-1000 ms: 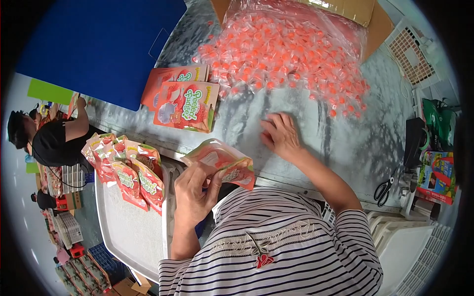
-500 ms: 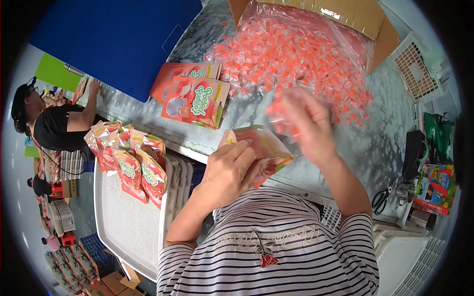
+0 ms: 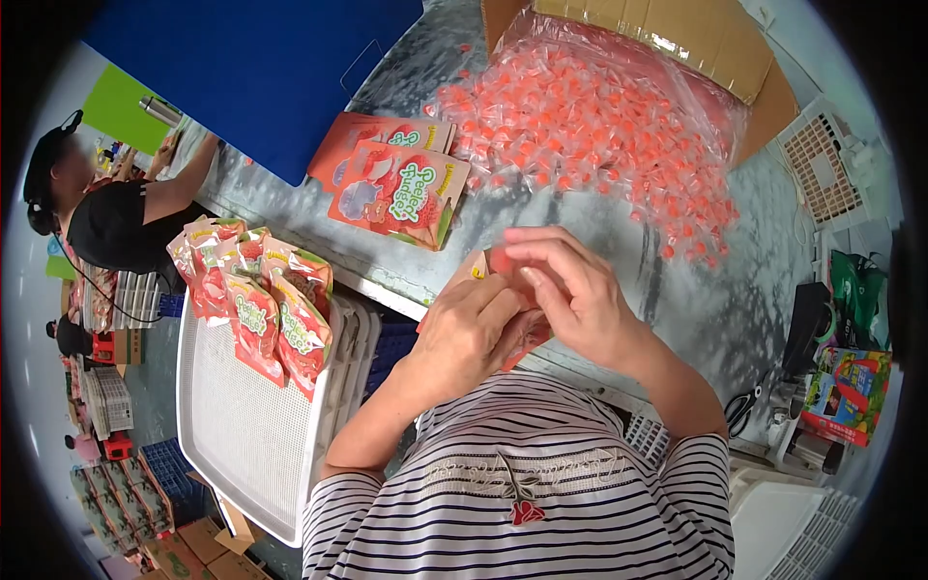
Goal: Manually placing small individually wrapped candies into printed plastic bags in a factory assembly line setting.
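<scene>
A red and tan stand-up pouch (image 3: 530, 333) is pinched at its upper side by my closed left hand (image 3: 462, 333), just in front of my striped shirt. My right hand (image 3: 585, 304) is cupped over the pouch's mouth, its fingers curled around reddish wrapped candies (image 3: 500, 259) partly hidden behind them. Beyond my hands, a wide heap of red candies in clear wrappers (image 3: 580, 126) spreads over the table from a cardboard box (image 3: 657, 43). Flat pouches (image 3: 396, 193) lie stacked left of the heap.
Filled pouches (image 3: 256, 324) stand on a stack of white trays (image 3: 246, 435) at my left. A blue panel (image 3: 251, 77) covers the far left. Scissors (image 3: 742, 411) lie near the right edge, below a white basket (image 3: 822, 159). A co-worker (image 3: 126, 222) works at left.
My right hand has come left and down with its handful of candies, from beside the pouch to over its mouth. My left hand keeps its hold. The whole view has shifted slightly.
</scene>
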Tool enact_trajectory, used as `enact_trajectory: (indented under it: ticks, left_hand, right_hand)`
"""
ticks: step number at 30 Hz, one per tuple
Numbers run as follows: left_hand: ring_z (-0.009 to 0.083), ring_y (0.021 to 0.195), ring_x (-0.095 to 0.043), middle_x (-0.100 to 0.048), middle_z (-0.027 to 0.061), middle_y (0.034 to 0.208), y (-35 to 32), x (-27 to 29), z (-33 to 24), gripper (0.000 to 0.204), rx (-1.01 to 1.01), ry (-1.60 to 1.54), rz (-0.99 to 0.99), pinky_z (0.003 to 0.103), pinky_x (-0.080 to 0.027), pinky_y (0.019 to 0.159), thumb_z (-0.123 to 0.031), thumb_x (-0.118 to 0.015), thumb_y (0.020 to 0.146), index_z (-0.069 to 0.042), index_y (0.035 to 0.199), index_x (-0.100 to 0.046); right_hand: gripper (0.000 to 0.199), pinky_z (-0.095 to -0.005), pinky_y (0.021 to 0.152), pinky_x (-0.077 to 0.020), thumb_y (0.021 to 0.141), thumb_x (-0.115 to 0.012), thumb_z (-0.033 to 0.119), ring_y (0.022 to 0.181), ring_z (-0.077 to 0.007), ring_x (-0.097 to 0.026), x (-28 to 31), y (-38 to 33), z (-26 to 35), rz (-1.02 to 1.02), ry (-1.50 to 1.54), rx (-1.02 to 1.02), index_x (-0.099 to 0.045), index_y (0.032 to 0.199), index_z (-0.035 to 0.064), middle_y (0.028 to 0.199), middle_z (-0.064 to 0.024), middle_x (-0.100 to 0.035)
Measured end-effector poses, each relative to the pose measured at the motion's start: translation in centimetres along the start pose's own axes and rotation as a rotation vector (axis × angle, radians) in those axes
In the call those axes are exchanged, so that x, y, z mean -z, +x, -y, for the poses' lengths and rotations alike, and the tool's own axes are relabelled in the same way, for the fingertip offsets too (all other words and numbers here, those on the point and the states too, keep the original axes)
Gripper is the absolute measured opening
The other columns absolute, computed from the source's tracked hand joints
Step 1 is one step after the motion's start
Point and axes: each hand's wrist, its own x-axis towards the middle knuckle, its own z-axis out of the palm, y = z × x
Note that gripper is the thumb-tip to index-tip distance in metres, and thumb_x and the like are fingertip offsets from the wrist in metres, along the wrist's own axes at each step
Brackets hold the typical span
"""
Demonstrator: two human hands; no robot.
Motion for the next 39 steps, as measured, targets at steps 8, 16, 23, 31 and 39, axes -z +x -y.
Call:
enact_trajectory:
  ticks: [8,16,23,31,39]
  left_hand:
    - [0.0303,0.068,-0.057,-0.054,0.0109,0.075,-0.1,-1.2,-0.8,0.015,-0.166,-0.084,-0.032,0.041,-0.046,0.063,-0.006,-0.073,0.076,-0.003,0.082,-0.059]
    - [0.0265,0.058,-0.053,-0.05,0.0094,0.069,-1.1,1.0,-1.3,0.022,-0.225,0.079,-0.19,0.038,-0.043,0.053,-0.004,-0.078,0.07,-0.001,0.077,-0.057]
    - [0.0255,0.059,-0.055,-0.054,0.0098,0.071,-1.1,-0.9,0.0,0.022,-0.243,0.042,-0.332,0.036,-0.044,0.051,0.0,-0.077,0.068,0.0,0.083,-0.06]
    - [0.0267,0.063,-0.057,-0.057,0.0114,0.076,-1.2,-1.5,0.3,0.025,-0.229,0.097,-0.299,0.035,-0.045,0.054,0.005,-0.077,0.07,0.0,0.086,-0.057]
    - [0.0256,0.065,-0.057,-0.058,0.0092,0.078,-2.5,-2.4,0.9,0.031,-0.194,0.122,-0.252,0.035,-0.046,0.057,0.0,-0.08,0.066,0.0,0.09,-0.06]
  right_hand:
    - [0.022,-0.0336,0.085,-0.0525,0.097,-0.048,0.005,0.099,-0.0242,-0.065,0.0,0.6,-0.2,0.036,-0.057,-0.193,-0.056,0.115,-0.0028,0.111,-0.0164,-0.063]
    - [0.035,-0.0367,0.099,-0.0453,0.104,-0.038,0.019,0.108,-0.0265,-0.062,1.6,0.0,0.2,-0.134,0.443,-0.305,-0.048,0.127,-0.0055,0.117,-0.0193,-0.061]
    - [0.036,-0.0403,0.095,-0.0469,0.104,-0.031,0.017,0.105,-0.0295,-0.062,3.1,-1.7,0.3,-0.224,0.361,-0.16,-0.047,0.126,-0.0069,0.116,-0.0223,-0.06]
    - [0.037,-0.0372,0.099,-0.0438,0.097,-0.05,0.016,0.111,-0.0248,-0.059,2.8,-2.8,0.3,-0.188,0.34,-0.017,-0.047,0.127,-0.0074,0.118,-0.0201,-0.06]
    - [0.077,-0.0429,0.099,-0.0419,0.098,-0.023,0.06,0.112,-0.0303,-0.058,2.5,-6.4,-2.3,-0.121,0.358,-0.167,-0.039,0.134,-0.0064,0.122,-0.0242,-0.057]
